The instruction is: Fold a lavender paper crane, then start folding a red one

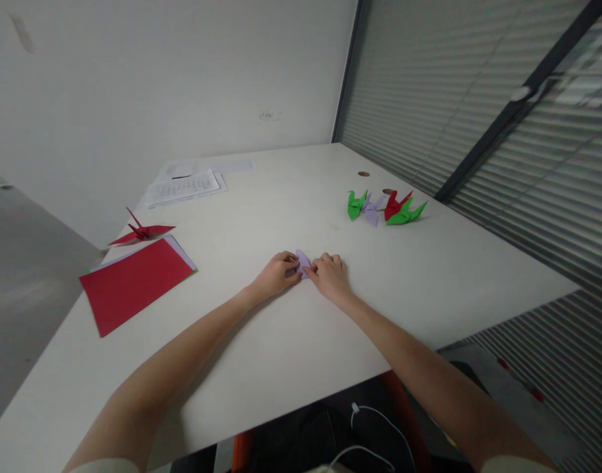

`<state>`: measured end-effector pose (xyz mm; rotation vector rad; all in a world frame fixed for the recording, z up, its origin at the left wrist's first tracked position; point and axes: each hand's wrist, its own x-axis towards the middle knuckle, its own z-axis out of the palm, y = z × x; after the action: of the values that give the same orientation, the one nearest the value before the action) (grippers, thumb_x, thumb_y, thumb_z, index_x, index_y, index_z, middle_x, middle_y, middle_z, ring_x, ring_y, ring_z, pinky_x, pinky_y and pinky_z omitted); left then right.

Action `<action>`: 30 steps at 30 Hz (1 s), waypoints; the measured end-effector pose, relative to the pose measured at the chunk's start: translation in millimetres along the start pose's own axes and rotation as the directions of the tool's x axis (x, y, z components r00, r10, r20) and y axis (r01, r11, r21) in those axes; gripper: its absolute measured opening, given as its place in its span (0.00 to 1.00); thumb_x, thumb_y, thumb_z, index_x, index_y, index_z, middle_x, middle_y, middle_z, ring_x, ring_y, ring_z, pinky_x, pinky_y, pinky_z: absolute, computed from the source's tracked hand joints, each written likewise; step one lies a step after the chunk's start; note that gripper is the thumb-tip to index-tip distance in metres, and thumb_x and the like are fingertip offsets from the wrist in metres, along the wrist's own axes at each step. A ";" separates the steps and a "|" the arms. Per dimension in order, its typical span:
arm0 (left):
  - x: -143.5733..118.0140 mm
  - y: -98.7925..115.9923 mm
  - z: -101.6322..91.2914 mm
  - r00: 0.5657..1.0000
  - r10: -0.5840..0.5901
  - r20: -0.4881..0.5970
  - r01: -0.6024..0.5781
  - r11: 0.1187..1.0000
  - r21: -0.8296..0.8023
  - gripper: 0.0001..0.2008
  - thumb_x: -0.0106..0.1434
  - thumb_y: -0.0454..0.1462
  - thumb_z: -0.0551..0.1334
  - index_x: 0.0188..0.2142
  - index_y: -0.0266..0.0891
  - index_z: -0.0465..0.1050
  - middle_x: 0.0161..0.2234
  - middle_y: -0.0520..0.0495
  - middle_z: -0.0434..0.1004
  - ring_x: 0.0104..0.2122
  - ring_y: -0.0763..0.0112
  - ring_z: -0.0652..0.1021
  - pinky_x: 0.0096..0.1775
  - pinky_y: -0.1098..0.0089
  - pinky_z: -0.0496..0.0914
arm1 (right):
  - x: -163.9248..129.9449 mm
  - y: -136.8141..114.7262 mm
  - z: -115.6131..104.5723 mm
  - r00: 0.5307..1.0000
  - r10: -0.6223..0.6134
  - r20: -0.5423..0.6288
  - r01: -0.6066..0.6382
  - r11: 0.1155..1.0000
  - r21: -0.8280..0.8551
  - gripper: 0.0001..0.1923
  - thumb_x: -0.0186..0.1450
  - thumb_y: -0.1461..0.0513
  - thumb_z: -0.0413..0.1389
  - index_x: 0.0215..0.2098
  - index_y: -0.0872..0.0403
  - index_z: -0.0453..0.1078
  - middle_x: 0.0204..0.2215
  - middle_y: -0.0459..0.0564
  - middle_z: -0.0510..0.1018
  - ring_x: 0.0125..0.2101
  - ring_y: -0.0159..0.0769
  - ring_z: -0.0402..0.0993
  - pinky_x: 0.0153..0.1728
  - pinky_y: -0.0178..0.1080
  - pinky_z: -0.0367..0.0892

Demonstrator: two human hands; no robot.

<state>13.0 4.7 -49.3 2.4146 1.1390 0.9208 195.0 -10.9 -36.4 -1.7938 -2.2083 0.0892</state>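
Observation:
A small folded piece of lilac origami paper (303, 261) lies on the white table between my hands. My left hand (278, 272) pinches its left edge, thumb and fingers closed on it. From the other side, my right hand (329, 274) has its thumb and index finger pressed on the paper's right edge, with the other fingers curled. The fingertips hide parts of the folded paper. Beyond my right hand stand several folded cranes: a green crane (356, 205), a lilac crane (372, 209), a red crane (395, 205) and another green crane (407, 213).
A stack of coloured sheets, red sheet (136, 282) uppermost, lies at the left, with a larger red crane (142, 231) behind it. Printed papers (185, 188) lie at the back left. The white table (281, 355) meets a wall; blinds (429, 98) line the right side.

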 end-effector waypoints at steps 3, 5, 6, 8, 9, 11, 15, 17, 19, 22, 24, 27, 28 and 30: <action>-0.9 3.0 -1.9 0.999 0.038 -0.008 -0.038 0.999 0.024 0.10 0.63 0.36 0.62 0.42 0.39 0.79 0.45 0.40 0.74 0.43 0.64 0.76 0.47 0.64 0.72 | 0.2 0.9 1.5 1.000 -0.005 -0.006 0.005 1.000 -0.001 0.20 0.69 0.49 0.48 0.32 0.52 0.75 0.38 0.56 0.74 0.43 0.47 0.63 0.39 0.44 0.57; -2.5 6.4 -4.8 0.995 0.101 -0.017 -0.099 0.992 0.081 0.10 0.64 0.37 0.61 0.42 0.41 0.79 0.46 0.41 0.74 0.43 0.65 0.76 0.47 0.63 0.71 | 0.4 1.0 1.9 1.000 -0.011 -0.007 0.011 1.000 -0.008 0.19 0.69 0.50 0.49 0.32 0.52 0.75 0.38 0.56 0.74 0.43 0.47 0.63 0.39 0.44 0.57; -3.5 8.3 -6.2 0.990 0.140 -0.015 -0.137 0.983 0.124 0.09 0.64 0.37 0.61 0.41 0.41 0.79 0.46 0.41 0.75 0.44 0.64 0.76 0.48 0.61 0.70 | 0.5 0.9 2.0 1.000 -0.014 -0.006 0.014 1.000 -0.013 0.19 0.69 0.50 0.49 0.33 0.52 0.75 0.39 0.55 0.74 0.43 0.47 0.63 0.39 0.44 0.57; -5.3 11.6 -8.4 0.979 0.205 0.015 -0.204 0.958 0.200 0.08 0.64 0.40 0.61 0.37 0.41 0.79 0.42 0.42 0.77 0.43 0.62 0.75 0.48 0.59 0.68 | 0.7 0.6 2.2 1.000 -0.018 -0.003 0.018 1.000 -0.021 0.18 0.69 0.50 0.49 0.33 0.51 0.75 0.39 0.55 0.75 0.43 0.47 0.63 0.39 0.44 0.57; -5.9 12.8 -9.0 0.974 0.223 0.042 -0.227 0.948 0.222 0.09 0.64 0.41 0.61 0.35 0.41 0.79 0.39 0.43 0.78 0.42 0.62 0.76 0.47 0.59 0.68 | 0.7 0.5 2.4 1.000 -0.018 -0.004 0.018 1.000 -0.023 0.19 0.69 0.50 0.49 0.33 0.51 0.75 0.39 0.55 0.75 0.43 0.47 0.63 0.39 0.45 0.57; -6.2 14.2 -9.3 0.968 0.234 0.090 -0.249 0.941 0.230 0.11 0.65 0.41 0.60 0.32 0.40 0.78 0.34 0.43 0.77 0.38 0.65 0.76 0.44 0.62 0.68 | 0.8 0.7 2.8 1.000 -0.015 -0.012 0.015 1.000 -0.024 0.19 0.69 0.50 0.49 0.32 0.51 0.75 0.39 0.56 0.75 0.43 0.47 0.64 0.39 0.44 0.57; -4.0 14.9 -9.1 0.966 0.230 0.116 -0.249 0.947 0.201 0.13 0.68 0.39 0.57 0.29 0.38 0.77 0.31 0.43 0.75 0.35 0.66 0.75 0.40 0.66 0.68 | 1.1 2.8 4.2 1.000 -0.013 -0.028 0.013 1.000 0.006 0.22 0.69 0.48 0.47 0.31 0.51 0.75 0.38 0.55 0.75 0.43 0.46 0.64 0.39 0.44 0.57; -2.8 15.0 -9.6 0.964 0.235 0.127 -0.256 0.949 0.183 0.13 0.68 0.38 0.57 0.29 0.38 0.77 0.30 0.43 0.74 0.35 0.66 0.74 0.40 0.67 0.68 | 1.5 3.8 5.2 1.000 -0.004 -0.028 0.004 1.000 0.026 0.22 0.70 0.49 0.46 0.32 0.51 0.75 0.38 0.55 0.75 0.42 0.46 0.64 0.39 0.44 0.57; -2.0 14.6 -10.4 0.960 0.241 0.141 -0.264 0.947 0.181 0.13 0.68 0.38 0.57 0.29 0.38 0.76 0.30 0.44 0.74 0.35 0.67 0.74 0.40 0.67 0.68 | 2.0 4.1 5.8 1.000 0.006 -0.025 -0.005 0.999 0.032 0.21 0.70 0.49 0.47 0.32 0.51 0.75 0.38 0.55 0.75 0.42 0.46 0.64 0.39 0.44 0.57; -1.7 13.6 -11.4 0.958 0.237 0.161 -0.266 0.943 0.198 0.14 0.68 0.38 0.56 0.29 0.38 0.76 0.29 0.45 0.74 0.33 0.67 0.73 0.39 0.67 0.68 | 2.4 3.7 5.6 0.999 0.011 -0.036 -0.010 1.000 0.024 0.20 0.69 0.48 0.48 0.32 0.51 0.74 0.37 0.55 0.75 0.42 0.46 0.64 0.39 0.44 0.57; -1.9 13.4 -11.8 0.957 0.233 0.175 -0.267 0.942 0.205 0.14 0.68 0.39 0.56 0.29 0.38 0.75 0.29 0.45 0.73 0.33 0.68 0.73 0.39 0.67 0.68 | 2.5 3.5 4.7 0.999 0.017 -0.052 -0.016 1.000 0.010 0.19 0.68 0.48 0.49 0.34 0.52 0.73 0.37 0.55 0.75 0.42 0.46 0.64 0.40 0.44 0.57; -3.0 15.3 -12.1 0.956 0.242 0.164 -0.272 0.942 0.194 0.13 0.67 0.39 0.56 0.30 0.38 0.75 0.33 0.43 0.74 0.37 0.66 0.74 0.42 0.65 0.69 | 2.5 3.8 2.7 0.999 0.024 -0.047 -0.025 0.999 -0.024 0.19 0.68 0.48 0.49 0.33 0.51 0.73 0.37 0.55 0.74 0.42 0.46 0.64 0.40 0.44 0.57; -3.4 16.3 -12.1 0.957 0.248 0.151 -0.274 0.943 0.188 0.11 0.67 0.38 0.57 0.31 0.38 0.75 0.36 0.42 0.74 0.39 0.65 0.74 0.44 0.63 0.69 | 2.5 3.8 2.2 0.999 0.024 -0.040 -0.025 0.999 -0.036 0.19 0.69 0.48 0.49 0.32 0.51 0.73 0.37 0.55 0.74 0.42 0.46 0.64 0.40 0.44 0.57; -4.2 18.3 -11.8 0.959 0.253 0.130 -0.273 0.946 0.173 0.09 0.66 0.38 0.57 0.36 0.38 0.75 0.41 0.40 0.74 0.43 0.63 0.74 0.47 0.61 0.69 | 2.1 3.7 1.3 0.999 0.020 -0.035 -0.022 0.998 -0.057 0.20 0.69 0.48 0.48 0.31 0.51 0.73 0.38 0.56 0.74 0.42 0.46 0.63 0.39 0.44 0.57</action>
<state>13.5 -10.0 -32.7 2.7856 0.9168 0.7770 197.8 -7.9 -38.1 -1.8350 -2.1900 -0.0009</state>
